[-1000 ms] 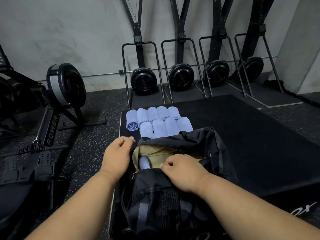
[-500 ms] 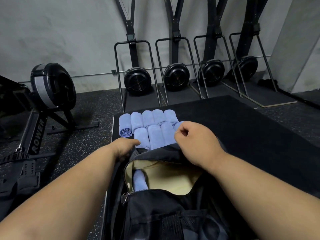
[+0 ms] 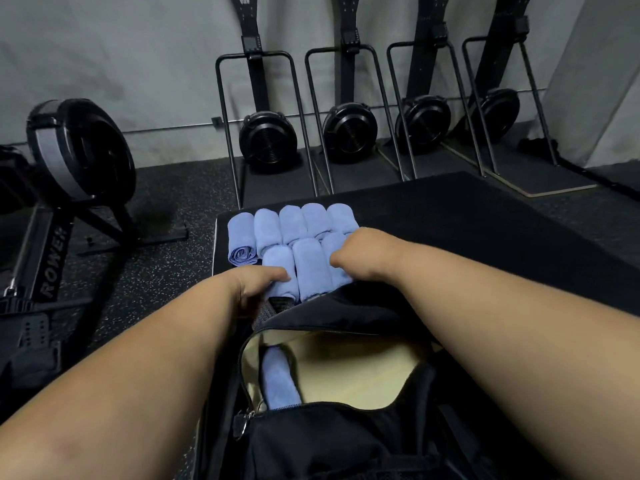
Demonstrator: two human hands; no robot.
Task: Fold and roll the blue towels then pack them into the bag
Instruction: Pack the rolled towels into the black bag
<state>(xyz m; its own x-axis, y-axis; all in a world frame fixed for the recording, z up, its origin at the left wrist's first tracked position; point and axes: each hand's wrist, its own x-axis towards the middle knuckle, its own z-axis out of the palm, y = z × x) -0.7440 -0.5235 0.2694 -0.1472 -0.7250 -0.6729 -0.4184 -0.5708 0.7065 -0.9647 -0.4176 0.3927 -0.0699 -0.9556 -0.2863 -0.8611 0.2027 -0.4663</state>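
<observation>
1. your left hand [image 3: 258, 284] is at about 9 o'clock of the rolled blue towels [image 3: 294, 240], thumb lying along the side of the front-left roll [image 3: 280, 271]. the fingers are tucked under, so can't really tell if it's actually gripping.
2. your right hand [image 3: 363, 254] is over at 3 o'clock of the pile, fingers curled down onto the front-right roll [image 3: 337, 261]. looks like it's closing around it, but the grip side is hidden.
3. the towels sit in two rows on the black mat [image 3: 467, 230], five rolls at the back and three showing in front, all touching side by side.
4. the black bag [image 3: 346, 441] is at 6 o'clock from the pile, unzipped, tan lining showing. one rolled towel [image 3: 278, 379] is already inside, against the left end.
5. a rower [image 3: 65, 188] sits at 9 o'clock on the floor, and four black machines [image 3: 346, 133] stand along the wall at 12.
</observation>
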